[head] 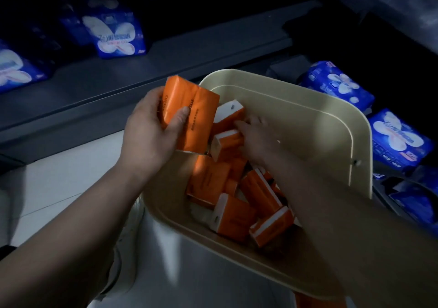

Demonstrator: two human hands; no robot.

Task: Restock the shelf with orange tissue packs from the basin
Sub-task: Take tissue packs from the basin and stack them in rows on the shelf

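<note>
A cream plastic basin (331, 127) holds several orange tissue packs (237, 215) in a loose pile. My left hand (151, 132) grips orange packs (189, 108) by their side, held up over the basin's left rim. My right hand (256, 137) reaches down into the basin, its fingers curled onto another orange pack (227, 139) near the far end. The dark grey shelf (123, 82) runs behind the basin, with bare space right of the blue packs.
Blue packs with a white butterfly design stand on the shelf at the left (116, 35) and far left (14, 68). More blue packs (336, 84) lie on a lower shelf at the right. Pale floor tiles (59, 177) show at the lower left.
</note>
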